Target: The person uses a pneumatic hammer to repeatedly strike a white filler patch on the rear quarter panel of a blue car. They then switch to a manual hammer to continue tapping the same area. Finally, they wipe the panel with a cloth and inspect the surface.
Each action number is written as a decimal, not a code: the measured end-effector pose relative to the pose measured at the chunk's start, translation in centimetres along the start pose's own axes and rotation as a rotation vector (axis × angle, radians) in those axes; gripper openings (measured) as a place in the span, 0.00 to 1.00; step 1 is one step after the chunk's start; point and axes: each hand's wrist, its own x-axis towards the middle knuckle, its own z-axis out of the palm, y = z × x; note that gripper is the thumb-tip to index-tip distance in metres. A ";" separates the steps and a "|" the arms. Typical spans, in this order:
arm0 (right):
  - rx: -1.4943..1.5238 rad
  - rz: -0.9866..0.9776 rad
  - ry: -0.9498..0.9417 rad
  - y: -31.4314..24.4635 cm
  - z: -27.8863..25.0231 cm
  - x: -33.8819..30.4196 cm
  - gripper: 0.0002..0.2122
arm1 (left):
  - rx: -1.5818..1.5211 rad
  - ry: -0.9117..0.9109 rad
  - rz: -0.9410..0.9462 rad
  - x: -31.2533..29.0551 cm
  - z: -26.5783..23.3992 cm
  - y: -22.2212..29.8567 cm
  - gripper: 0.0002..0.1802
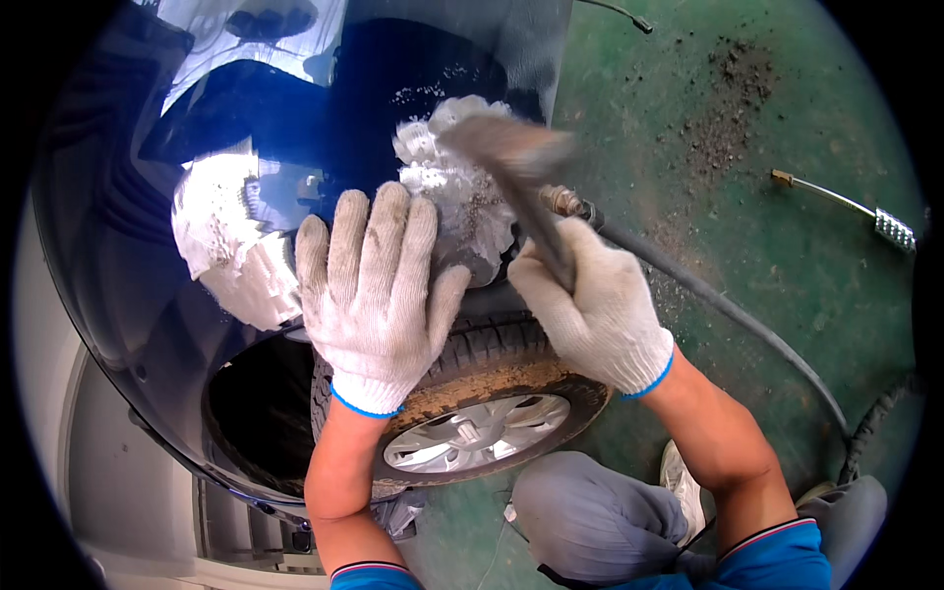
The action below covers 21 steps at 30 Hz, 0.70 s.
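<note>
My left hand, in a white knit glove with a blue cuff, lies flat on the dark blue car panel, fingers stretched upward and thumb out to the right. Gloved the same way, my right hand is closed round the handle of a hammer. Motion smears the hammer's head, which is over the right-hand rough white patch on the panel; whether it touches is unclear. Another scraped white patch is left of my left hand. Below both hands sits a tyre with a silver wheel.
A dark hose with a metal fitting curves across the green floor at right. Dark crumbs are scattered at the upper right. A metal rod with a knurled end lies near the right edge. My bent knee is below the wheel.
</note>
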 end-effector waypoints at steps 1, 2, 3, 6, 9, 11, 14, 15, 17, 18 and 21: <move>0.078 0.032 0.006 -0.6 -0.2 0.3 0.12 | 0.002 0.004 0.001 -0.1 0.1 -0.1 0.30; 0.003 0.052 -0.039 -0.5 -0.2 0.6 0.11 | 0.000 0.004 0.000 0.0 0.0 0.0 0.30; -0.072 0.072 -0.083 -0.1 0.1 0.9 0.09 | -0.003 0.004 0.000 0.1 0.0 0.0 0.30; -0.034 0.052 -0.053 0.5 0.4 0.8 0.09 | -0.007 0.000 -0.002 0.1 -0.1 0.1 0.30; 0.081 0.048 -0.018 -0.7 -0.4 1.0 0.14 | -0.008 0.016 0.000 0.0 0.1 0.1 0.30; -0.016 0.043 -0.078 0.4 0.1 1.4 0.14 | -0.010 0.020 -0.003 0.1 0.1 0.2 0.30; 0.021 0.034 -0.059 -0.1 -0.1 1.3 0.14 | -0.013 0.008 -0.009 0.2 -0.2 0.3 0.30; 0.066 0.037 -0.040 -0.6 -0.3 1.1 0.14 | -0.012 0.007 -0.008 0.3 -0.2 0.2 0.30; 0.020 0.068 -0.079 -0.5 -0.1 1.3 0.15 | -0.010 -0.018 -0.015 0.5 -0.3 0.3 0.29; 0.000 0.081 -0.091 -0.6 -0.3 1.2 0.15 | -0.022 -0.014 -0.017 0.4 -0.3 0.3 0.29; -0.004 0.115 -0.106 -1.7 -1.2 0.7 0.14 | -0.031 0.001 -0.014 0.1 -0.2 0.1 0.29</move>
